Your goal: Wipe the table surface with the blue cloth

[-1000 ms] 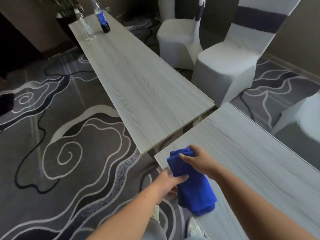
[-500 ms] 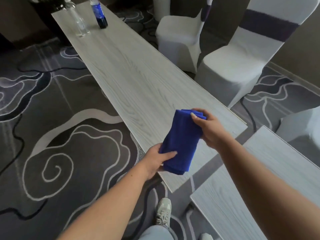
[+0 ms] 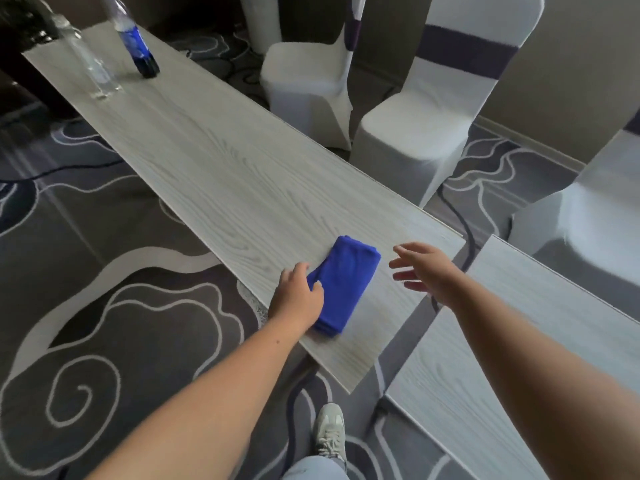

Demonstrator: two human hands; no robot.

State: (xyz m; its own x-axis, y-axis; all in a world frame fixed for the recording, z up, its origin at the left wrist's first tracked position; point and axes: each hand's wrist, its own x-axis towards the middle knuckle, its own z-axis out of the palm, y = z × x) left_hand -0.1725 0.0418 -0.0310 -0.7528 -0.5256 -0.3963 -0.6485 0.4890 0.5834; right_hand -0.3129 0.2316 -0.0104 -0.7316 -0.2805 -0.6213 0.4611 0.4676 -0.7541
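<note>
A folded blue cloth [image 3: 344, 282] lies flat on the near end of a long pale wood-grain table [image 3: 221, 168]. My left hand [image 3: 298, 296] rests on the cloth's left edge, fingers curled onto the fabric. Just right of the cloth, my right hand [image 3: 426, 268] hovers above the table with fingers spread, holding nothing and not touching the cloth.
A clear bottle [image 3: 86, 60] and a blue-labelled bottle [image 3: 136, 43] stand at the table's far end. A second table [image 3: 519, 341] sits to the right across a narrow gap. White covered chairs [image 3: 422, 129] line the far side. My shoe [image 3: 329, 434] is on the patterned carpet.
The cloth, held up in both hands before, now lies on the long table. My right hand has let go and opened. My left hand stays on the cloth.
</note>
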